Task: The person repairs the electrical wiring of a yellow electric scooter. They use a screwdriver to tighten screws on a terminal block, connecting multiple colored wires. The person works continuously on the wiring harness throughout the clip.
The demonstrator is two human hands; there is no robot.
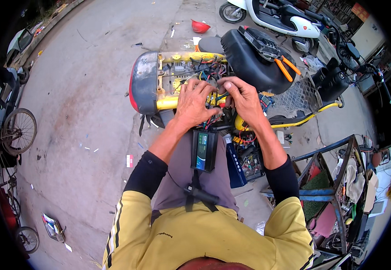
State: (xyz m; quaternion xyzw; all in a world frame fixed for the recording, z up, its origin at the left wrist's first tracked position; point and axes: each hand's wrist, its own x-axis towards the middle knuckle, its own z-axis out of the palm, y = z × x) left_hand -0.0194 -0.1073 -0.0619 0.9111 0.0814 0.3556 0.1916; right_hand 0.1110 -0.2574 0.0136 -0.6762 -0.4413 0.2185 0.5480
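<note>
I lean over a yellow-framed electric scooter (167,104) whose seat area is uncovered, showing bundled wires (213,72). My left hand (194,103) is bent over the wiring, fingers curled and thumb toward red wires; what its fingertips grip is hidden. Beside it, my right hand (241,96) is closed, pinching a thin teal piece (222,96) that looks like a wire. A black finned box with a green-blue label (204,150) rests across my lap, just below my hands, with wires running up from it.
The black seat (258,63) lies on the scooter, bearing orange-handled pliers (287,67). A blue box (236,166) and a tray of small parts (251,163) sit by my right leg. At right stands a metal-framed cart (323,193) full of scrap; a white scooter (276,20) is parked beyond.
</note>
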